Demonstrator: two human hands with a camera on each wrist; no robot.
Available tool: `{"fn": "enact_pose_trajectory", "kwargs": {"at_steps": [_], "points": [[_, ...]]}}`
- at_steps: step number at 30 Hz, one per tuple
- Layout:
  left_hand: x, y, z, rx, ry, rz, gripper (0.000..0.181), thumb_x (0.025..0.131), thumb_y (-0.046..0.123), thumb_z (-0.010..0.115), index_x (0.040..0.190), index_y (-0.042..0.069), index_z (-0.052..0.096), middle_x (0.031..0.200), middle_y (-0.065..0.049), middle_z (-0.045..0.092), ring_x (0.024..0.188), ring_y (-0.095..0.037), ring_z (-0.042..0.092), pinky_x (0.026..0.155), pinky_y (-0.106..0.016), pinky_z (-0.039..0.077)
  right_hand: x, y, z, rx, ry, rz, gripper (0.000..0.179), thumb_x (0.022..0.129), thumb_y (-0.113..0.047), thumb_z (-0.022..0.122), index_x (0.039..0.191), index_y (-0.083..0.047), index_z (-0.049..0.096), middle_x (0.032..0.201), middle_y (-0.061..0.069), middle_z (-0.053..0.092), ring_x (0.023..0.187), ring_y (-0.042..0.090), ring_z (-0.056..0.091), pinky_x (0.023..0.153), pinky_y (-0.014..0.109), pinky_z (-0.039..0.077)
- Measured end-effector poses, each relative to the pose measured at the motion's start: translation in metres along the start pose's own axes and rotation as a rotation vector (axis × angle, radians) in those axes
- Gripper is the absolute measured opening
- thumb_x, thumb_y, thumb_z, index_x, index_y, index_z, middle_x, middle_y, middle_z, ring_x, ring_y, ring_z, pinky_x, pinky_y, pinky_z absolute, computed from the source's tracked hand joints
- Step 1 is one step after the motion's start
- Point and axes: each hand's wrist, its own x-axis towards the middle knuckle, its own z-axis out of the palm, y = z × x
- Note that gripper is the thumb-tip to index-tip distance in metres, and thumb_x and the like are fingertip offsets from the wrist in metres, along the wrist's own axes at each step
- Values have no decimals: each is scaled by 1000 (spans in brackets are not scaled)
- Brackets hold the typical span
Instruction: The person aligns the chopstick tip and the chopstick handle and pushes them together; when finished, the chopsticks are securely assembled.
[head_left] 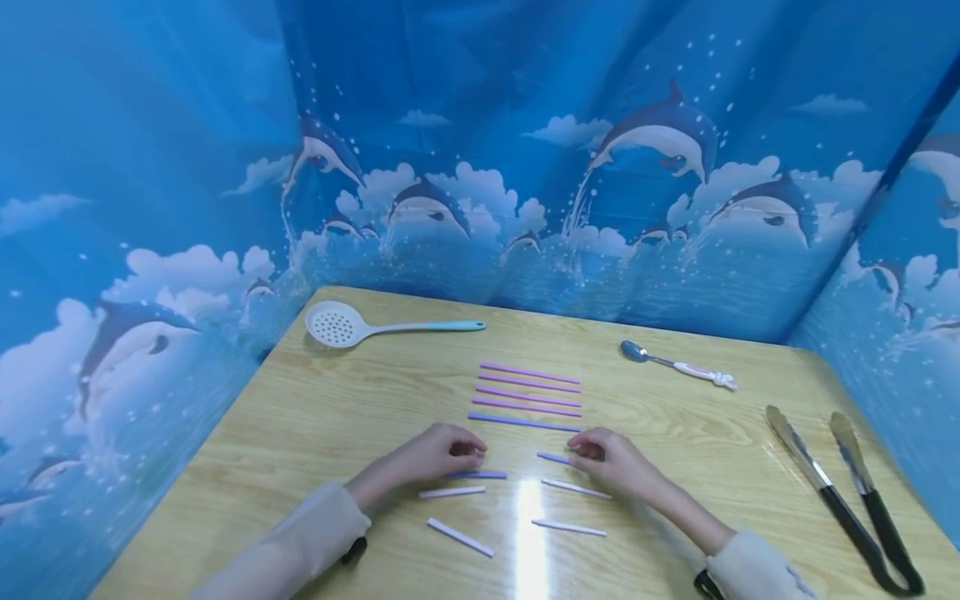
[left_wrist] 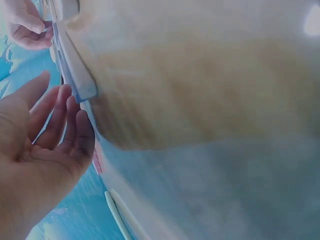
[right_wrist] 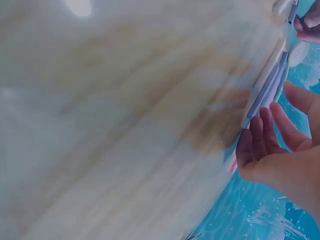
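Several pink, straw-like sticks (head_left: 528, 395) lie in parallel rows at mid-table, with a long blue stick (head_left: 517, 421) below them. My left hand (head_left: 444, 451) is low over the table by a short blue-violet stick (head_left: 480, 475), its fingers loosely bent with nothing between them in the left wrist view. Opposite it, my right hand (head_left: 611, 460) has its fingertips by another short blue stick (head_left: 551, 457), partly hidden behind them. In the right wrist view, the relaxed fingers (right_wrist: 257, 130) stand beside a blue stick (right_wrist: 267, 87), not curled round it.
Pale short sticks lie nearer me, such as one at left (head_left: 461, 537) and one at right (head_left: 568, 527). A slotted skimmer (head_left: 337, 325) is at the back left, a spoon (head_left: 675, 365) at the back right. Black-handled tongs (head_left: 847, 508) lie far right. A dolphin-print curtain (head_left: 480, 125) surrounds the table.
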Motion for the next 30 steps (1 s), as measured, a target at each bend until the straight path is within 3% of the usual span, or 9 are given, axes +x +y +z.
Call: {"fn": "enact_pose_trajectory", "kwargs": {"at_steps": [8, 21, 30], "points": [[-10, -3, 2, 35, -41, 49, 21, 84, 8, 70, 103, -1, 69, 88, -3, 66, 79, -5, 59, 74, -15, 50, -5, 0, 3, -35, -26, -44, 18, 83, -9, 70, 98, 0, 68, 86, -1, 62, 77, 6, 55, 70, 21, 51], [-10, 4, 2, 146, -71, 114, 18, 85, 6, 67, 102, 0, 69, 84, -1, 63, 75, -2, 53, 69, -15, 48, -5, -5, 4, -49, -41, -39, 8, 84, -3, 67, 92, -4, 68, 78, -5, 56, 69, 0, 47, 59, 19, 45], [-7, 5, 1, 194, 44, 150, 22, 90, 11, 63, 109, 2, 69, 93, -3, 64, 82, -7, 56, 74, -19, 49, -6, -12, 5, -24, -8, -73, 9, 84, -4, 67, 93, -4, 68, 81, -4, 59, 73, 2, 52, 65, 19, 49]]}}
